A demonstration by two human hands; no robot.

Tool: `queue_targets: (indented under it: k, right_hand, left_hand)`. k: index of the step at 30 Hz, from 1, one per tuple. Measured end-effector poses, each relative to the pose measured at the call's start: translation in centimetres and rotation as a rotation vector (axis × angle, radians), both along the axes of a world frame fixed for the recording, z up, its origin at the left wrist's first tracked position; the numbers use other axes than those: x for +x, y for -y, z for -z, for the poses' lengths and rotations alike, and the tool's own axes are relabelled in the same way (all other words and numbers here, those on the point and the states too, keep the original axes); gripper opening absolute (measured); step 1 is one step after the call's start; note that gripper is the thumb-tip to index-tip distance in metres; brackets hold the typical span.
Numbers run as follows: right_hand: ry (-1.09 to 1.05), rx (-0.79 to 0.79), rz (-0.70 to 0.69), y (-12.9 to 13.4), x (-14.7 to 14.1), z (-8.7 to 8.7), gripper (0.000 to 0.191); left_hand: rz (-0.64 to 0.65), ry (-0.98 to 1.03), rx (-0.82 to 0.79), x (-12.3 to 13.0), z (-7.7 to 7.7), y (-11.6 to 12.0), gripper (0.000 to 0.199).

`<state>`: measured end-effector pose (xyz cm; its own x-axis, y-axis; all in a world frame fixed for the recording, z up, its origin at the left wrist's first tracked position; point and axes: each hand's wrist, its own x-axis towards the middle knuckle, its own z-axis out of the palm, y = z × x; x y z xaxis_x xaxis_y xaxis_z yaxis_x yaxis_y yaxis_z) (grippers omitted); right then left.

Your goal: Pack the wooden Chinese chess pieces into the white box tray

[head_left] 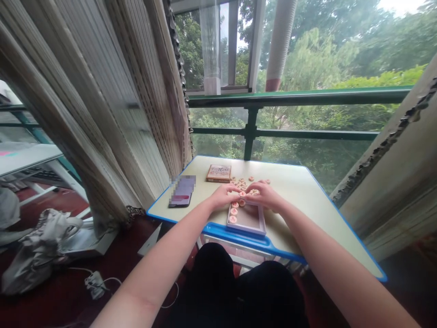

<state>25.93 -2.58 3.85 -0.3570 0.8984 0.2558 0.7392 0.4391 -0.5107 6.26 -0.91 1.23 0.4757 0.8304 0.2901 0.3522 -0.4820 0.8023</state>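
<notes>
the shallow box (246, 229) lies open on the pale table (290, 177), at its near side, and serves here as the landmark. at the box's far edge, a round disc with a red mark (242, 194) sits between the person's two hands. the left hand (225, 196) reaches in from the left, fingers bent, tips at the disc's left side; the right hand (264, 195) curves in from the right, its fingers bent toward the same disc. whether either hand actually pinches it cannot be told.

inside the box, three discs (234, 211) form a column along the left wall, and another disc (242, 202) lies near the far wall. beyond the box are loose discs (241, 182), partly hidden by the hands. the printed carton (218, 173) is beyond the box and to its left; a phone (180, 193) lies well to its left.
</notes>
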Motion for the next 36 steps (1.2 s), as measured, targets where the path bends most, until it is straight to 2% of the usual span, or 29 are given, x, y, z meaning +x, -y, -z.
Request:
queue_targets:
  k: [7, 16, 23, 31, 36]
  right_hand:
    - [0.033, 0.014, 0.006, 0.3, -0.2, 0.4, 0.020]
    - [0.059, 0.041, -0.050, -0.1, -0.3, 1.0, 0.018]
    - [0.091, 0.047, -0.081, 0.0, -0.3, 1.0, 0.018]
    - [0.133, 0.056, -0.114, 0.1, -0.5, 0.8, 0.018]
    - [0.117, 0.061, -0.108, 0.1, -0.6, 1.0, 0.020]
  left_hand:
    - [-0.068, -0.048, 0.104, 0.5, 1.5, -0.1, 0.023]
    - [-0.105, -0.142, 0.182, 0.6, 1.7, -0.1, 0.020]
    - [-0.089, -0.161, 0.187, 0.4, 1.8, -0.3, 0.017]
    - [-0.044, -0.088, 0.103, 0.4, 1.5, -0.5, 0.028]
    - [-0.063, -0.078, 0.088, 0.3, 1.5, -0.5, 0.029]
